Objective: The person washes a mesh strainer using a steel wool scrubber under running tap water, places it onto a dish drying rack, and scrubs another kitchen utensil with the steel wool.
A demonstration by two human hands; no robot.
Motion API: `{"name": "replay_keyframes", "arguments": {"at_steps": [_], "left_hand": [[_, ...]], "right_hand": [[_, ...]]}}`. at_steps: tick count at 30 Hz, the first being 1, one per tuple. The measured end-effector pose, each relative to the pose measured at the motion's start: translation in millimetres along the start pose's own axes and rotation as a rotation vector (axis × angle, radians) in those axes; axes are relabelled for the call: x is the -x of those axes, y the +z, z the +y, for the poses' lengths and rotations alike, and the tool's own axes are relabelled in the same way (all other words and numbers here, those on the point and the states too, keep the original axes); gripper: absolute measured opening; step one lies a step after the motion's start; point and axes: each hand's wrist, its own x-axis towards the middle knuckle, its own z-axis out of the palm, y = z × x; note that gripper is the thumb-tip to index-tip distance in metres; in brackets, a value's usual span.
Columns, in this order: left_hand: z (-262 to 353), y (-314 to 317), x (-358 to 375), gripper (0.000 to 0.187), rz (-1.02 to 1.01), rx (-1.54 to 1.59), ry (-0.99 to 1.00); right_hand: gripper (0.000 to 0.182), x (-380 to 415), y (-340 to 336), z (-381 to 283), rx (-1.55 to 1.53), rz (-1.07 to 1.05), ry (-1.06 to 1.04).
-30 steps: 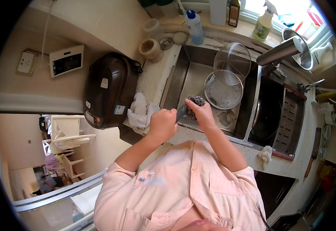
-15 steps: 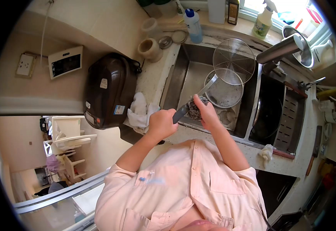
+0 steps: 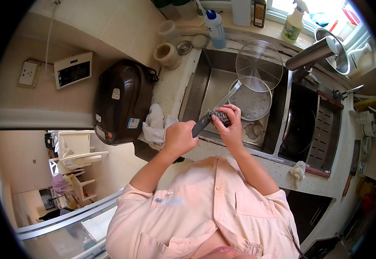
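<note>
My left hand (image 3: 180, 138) is wrapped round the dark grip of a long-handled wire-mesh skimmer (image 3: 259, 64). Its round mesh head reaches out over the metal sink (image 3: 216, 80). My right hand (image 3: 230, 129) is closed on a steel wool scrubber (image 3: 223, 116), pressed against the skimmer's handle where the metal meets the grip. Below the mesh, a round shallow pan (image 3: 255, 103) with specks on its bottom sits in the sink. A crumpled greyish thing (image 3: 254, 130), hard to make out, lies nearer to me in the basin.
Left of the sink stand a brown rice cooker (image 3: 123, 101) and a white cloth (image 3: 154, 123). A blue-capped bottle (image 3: 215, 30) and a spray bottle (image 3: 293, 23) stand behind. On the right are the thick faucet (image 3: 311, 54) and a second basin holding a dark pan (image 3: 298, 127).
My right hand has turned, its fingers now curled over the scrubber from the far side. The skimmer's head has shifted slightly up and to the left.
</note>
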Motion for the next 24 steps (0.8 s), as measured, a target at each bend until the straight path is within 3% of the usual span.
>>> {"name": "replay_keyframes", "arguments": {"at_steps": [1,4,7,13,16,19,24], "left_hand": [[0,0,0,0.018,0.006,-0.007,-0.003],[-1,-1,0,0.019,0.017,-0.028,0.010],[-3,-2,-1,0.018,0.019,-0.052,0.064],[-2,-2,0,0.018,0.029,-0.091,0.113],[-2,-1,-1,0.018,0.037,-0.068,0.130],[-3,0,-2,0.018,0.032,-0.055,0.135],[-3,1,-2,0.017,0.045,-0.050,0.139]], "right_hand": [[0.021,2,1,1,-0.005,0.010,0.030],[0.024,2,2,16,-0.367,-0.155,0.501],[0.024,-6,-5,10,-0.500,-0.245,0.593],[0.019,-6,-2,17,-0.205,-0.282,0.449],[0.017,-7,-5,9,-0.218,-0.287,0.293],[0.016,-8,-7,10,-0.355,-0.349,0.490],[0.014,-11,-18,13,-0.235,-0.399,0.352]]}}
